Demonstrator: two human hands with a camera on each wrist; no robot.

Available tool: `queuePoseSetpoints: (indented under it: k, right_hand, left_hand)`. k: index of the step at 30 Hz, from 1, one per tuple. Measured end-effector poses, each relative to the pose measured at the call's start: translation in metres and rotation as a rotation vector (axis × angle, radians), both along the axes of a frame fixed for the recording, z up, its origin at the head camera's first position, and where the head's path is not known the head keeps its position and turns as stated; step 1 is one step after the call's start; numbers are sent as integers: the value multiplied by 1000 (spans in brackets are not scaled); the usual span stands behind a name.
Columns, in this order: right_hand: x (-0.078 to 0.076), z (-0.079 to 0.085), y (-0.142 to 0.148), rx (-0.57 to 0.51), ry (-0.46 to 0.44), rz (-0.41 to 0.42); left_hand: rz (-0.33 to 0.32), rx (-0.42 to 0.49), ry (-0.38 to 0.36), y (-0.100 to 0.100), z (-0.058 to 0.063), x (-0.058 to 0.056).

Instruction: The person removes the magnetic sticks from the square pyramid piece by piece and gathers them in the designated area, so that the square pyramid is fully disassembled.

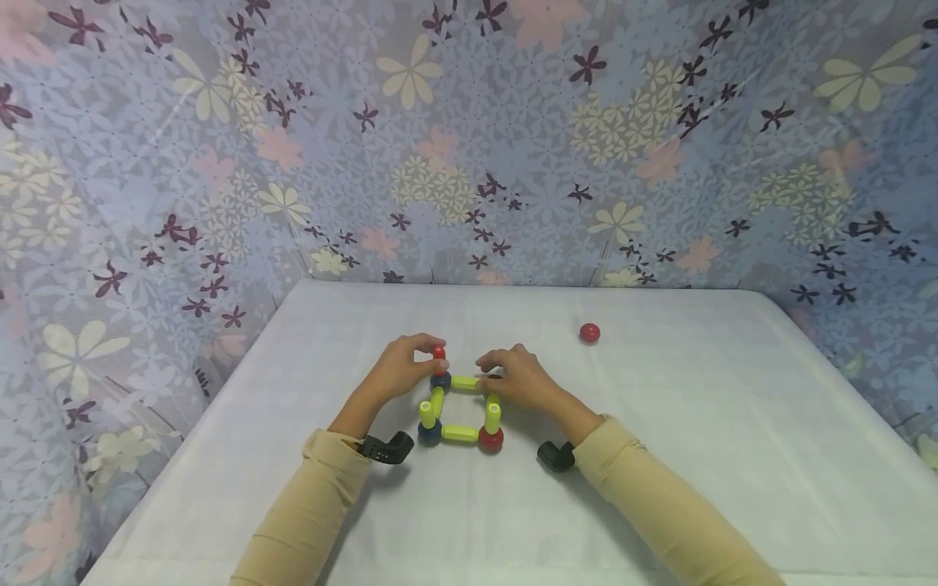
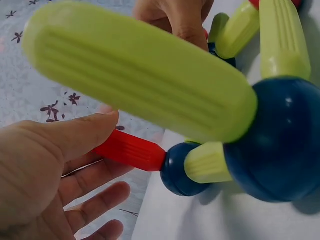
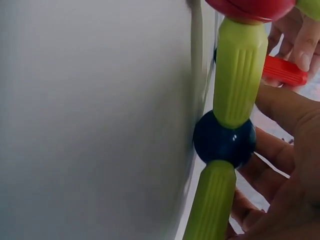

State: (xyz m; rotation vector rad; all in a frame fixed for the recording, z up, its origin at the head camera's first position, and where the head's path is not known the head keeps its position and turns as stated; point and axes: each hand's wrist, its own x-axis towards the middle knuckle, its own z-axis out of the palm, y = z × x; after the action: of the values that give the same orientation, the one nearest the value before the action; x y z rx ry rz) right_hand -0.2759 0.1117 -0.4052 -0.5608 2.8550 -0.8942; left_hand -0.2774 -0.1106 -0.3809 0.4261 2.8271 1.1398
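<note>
A square frame of yellow-green sticks (image 1: 461,435) joined by balls lies on the white table. Two more yellow-green sticks (image 1: 427,415) stand upright on its near corners, one on a blue ball (image 1: 429,432) and one on a red ball (image 1: 491,439). At the far left corner, my left hand (image 1: 403,366) pinches a red stick (image 2: 131,151) upright on another blue ball (image 2: 181,170), with thumb and index finger. My right hand (image 1: 519,378) holds the frame's far right corner. In the right wrist view its fingers pass behind a blue ball (image 3: 225,140); their tips are hidden.
A loose red ball (image 1: 589,333) lies on the white table (image 1: 681,391), to the right beyond the frame. Each wrist carries a black camera (image 1: 387,448). A floral cloth (image 1: 469,146) hangs behind the table.
</note>
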Motion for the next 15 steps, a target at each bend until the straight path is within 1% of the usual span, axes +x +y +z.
queuePoseSetpoints:
  k: [4, 7, 11, 15]
  right_hand:
    - [-4, -3, -8, 45, -41, 2]
    - [-6, -5, -11, 78, -55, 4]
    - [-7, -7, -12, 112, -40, 10]
    - [-3, -9, -4, 141, -28, 7]
  left_hand:
    - [5, 11, -4, -2, -6, -2]
    - [23, 20, -1, -3, -9, -3]
    - [42, 29, 6, 0, -13, -3]
    - [42, 37, 4, 8, -16, 2]
